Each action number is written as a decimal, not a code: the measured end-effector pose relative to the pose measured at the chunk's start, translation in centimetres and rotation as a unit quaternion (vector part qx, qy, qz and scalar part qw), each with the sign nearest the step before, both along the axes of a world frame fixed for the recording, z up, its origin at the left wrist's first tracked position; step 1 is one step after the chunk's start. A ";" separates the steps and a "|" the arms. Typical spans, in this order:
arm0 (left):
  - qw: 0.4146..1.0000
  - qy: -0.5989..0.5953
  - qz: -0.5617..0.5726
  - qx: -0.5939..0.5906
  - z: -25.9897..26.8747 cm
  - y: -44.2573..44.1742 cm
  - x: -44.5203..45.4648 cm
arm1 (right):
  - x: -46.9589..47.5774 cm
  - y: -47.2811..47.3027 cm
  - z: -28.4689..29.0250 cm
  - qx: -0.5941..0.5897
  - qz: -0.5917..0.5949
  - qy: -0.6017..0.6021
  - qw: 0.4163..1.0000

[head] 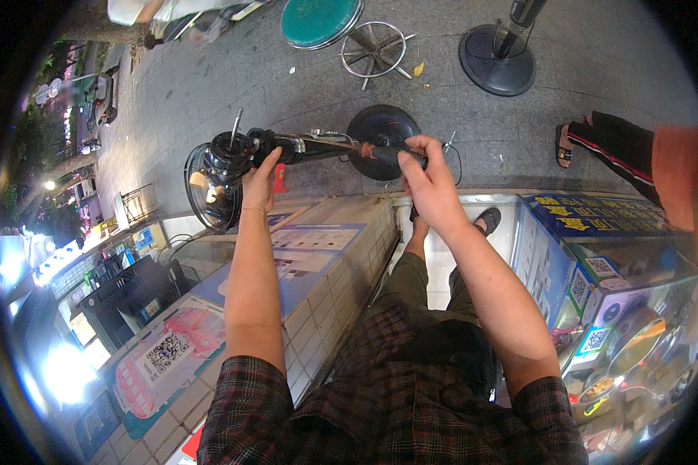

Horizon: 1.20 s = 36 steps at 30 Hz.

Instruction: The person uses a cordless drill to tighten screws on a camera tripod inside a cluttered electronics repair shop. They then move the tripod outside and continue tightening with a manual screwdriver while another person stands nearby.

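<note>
A black pedestal fan (326,149) stands before me, its round base (372,125) on the pavement. Its caged head (209,203) and motor housing (230,152) are at the left. My left hand (260,185) holds the fan's neck just below the motor, thumb on top. My right hand (433,181) is above the base, thumb and fingers closed on the end of a dark elongated piece (391,157). A reddish-brown tie (367,151) is wrapped around that piece. The fingers hide what the piece is exactly. A thin dark cord (459,165) loops beside the right hand.
A tiled counter (320,285) with printed sheets runs along my left. At my right is a glass display case (634,256) with pans inside. Beyond the fan stand a green-topped stool (320,20) and another black pedestal base (497,70). A person's leg (616,145) shows at the right.
</note>
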<state>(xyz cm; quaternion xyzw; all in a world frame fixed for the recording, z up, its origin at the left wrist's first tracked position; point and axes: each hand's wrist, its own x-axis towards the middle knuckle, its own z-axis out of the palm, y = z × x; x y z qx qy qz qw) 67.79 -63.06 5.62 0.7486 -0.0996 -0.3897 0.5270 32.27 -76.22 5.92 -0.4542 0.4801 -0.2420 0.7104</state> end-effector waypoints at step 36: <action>0.999 0.035 0.016 -0.017 0.7 -0.6 -0.6 | 1.0 1.1 -0.9 -0.012 -0.085 -0.048 0.995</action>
